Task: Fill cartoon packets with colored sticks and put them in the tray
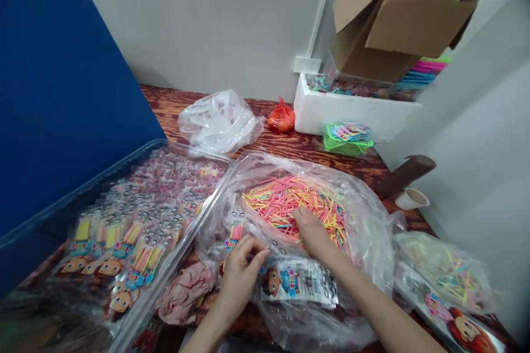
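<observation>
A heap of thin pink, yellow and blue sticks [285,204] lies in a large clear plastic bag [368,253]. My right hand [309,226] is in this heap, fingers bent and closed among the sticks; their tips are partly hidden. Nearer me, my left hand [242,267] has its thumb and forefinger curled together; whatever lies between them is hard to see. Partly behind it is a small printed packet with sticks inside [236,230]. Just right of the left hand, flat printed packets [304,282] with a cartoon face lie on the bag.
On the left, a clear tub [207,204] holds many filled packets. A crumpled pink cloth [186,292] lies beside it. Farther back are a clear bag [221,121], a red bag [282,117], a green basket [348,143] and a white foam box [351,113]. A paper cup [412,198] stands right.
</observation>
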The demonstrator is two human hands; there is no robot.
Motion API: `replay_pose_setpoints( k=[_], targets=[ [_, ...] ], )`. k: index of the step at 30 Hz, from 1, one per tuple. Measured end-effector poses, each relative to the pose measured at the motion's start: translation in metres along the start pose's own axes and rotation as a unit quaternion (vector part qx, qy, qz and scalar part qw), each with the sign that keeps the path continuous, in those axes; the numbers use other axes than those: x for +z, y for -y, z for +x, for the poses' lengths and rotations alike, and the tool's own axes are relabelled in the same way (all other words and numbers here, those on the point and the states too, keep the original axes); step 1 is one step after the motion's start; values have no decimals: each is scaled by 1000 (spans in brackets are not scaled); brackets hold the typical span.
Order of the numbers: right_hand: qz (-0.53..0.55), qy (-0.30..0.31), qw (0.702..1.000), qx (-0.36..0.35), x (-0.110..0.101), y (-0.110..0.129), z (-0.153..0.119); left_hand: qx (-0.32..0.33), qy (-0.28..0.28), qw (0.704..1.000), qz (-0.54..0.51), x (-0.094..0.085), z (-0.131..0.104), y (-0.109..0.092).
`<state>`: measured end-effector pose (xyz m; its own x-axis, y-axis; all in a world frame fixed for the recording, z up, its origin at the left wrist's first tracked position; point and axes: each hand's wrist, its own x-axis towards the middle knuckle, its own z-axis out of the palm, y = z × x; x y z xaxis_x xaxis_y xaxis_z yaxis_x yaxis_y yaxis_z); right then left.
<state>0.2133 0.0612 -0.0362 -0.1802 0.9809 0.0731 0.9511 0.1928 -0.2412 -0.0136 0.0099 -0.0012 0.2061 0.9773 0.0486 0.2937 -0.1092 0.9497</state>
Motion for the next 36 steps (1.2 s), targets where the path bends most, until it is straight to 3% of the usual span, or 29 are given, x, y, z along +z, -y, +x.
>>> replay_pose_setpoints(
  k=[3, 5, 7, 9, 12, 15, 17, 20, 25, 27, 30, 36],
  targets=[
    [73, -52, 995, 35, -7, -5, -2, 12, -9, 1000, 18, -2, -3, 3],
    [219, -94, 967, 88, -12, -6, -7, 14, -10, 1000, 27, -3, -5, 6],
    [409, -82, 898, 140, -19, -4, -15, 8, -13, 999, 39, -4, -7, 9],
    [573, -35, 800, 176, -25, 4, -26, -3, -16, 998, 53, -6, -8, 12],
    [707, -7, 678, 199, -34, 23, -43, -23, -7, 998, 51, -10, -9, 15],
    [765, -1, 613, 198, -36, 41, -58, -45, 0, 999, 18, -13, -11, 16],
    [778, 7, 595, 199, -33, 49, -66, -63, -9, 998, -11, -15, -12, 15],
    [756, -5, 624, 200, -20, 57, -77, -88, -19, 994, -58, -16, -13, 14],
    [582, -39, 799, 144, 7, 68, -98, -109, -21, 988, -105, -15, -15, 16],
    [526, -52, 841, 112, 13, 71, -104, -112, -28, 988, -107, -15, -17, 16],
    [503, -63, 858, 85, 15, 74, -109, -100, -43, 990, -94, -16, -20, 14],
    [504, -80, 856, 77, 12, 75, -111, -101, -76, 986, -106, -19, -23, 23]
  ],
)
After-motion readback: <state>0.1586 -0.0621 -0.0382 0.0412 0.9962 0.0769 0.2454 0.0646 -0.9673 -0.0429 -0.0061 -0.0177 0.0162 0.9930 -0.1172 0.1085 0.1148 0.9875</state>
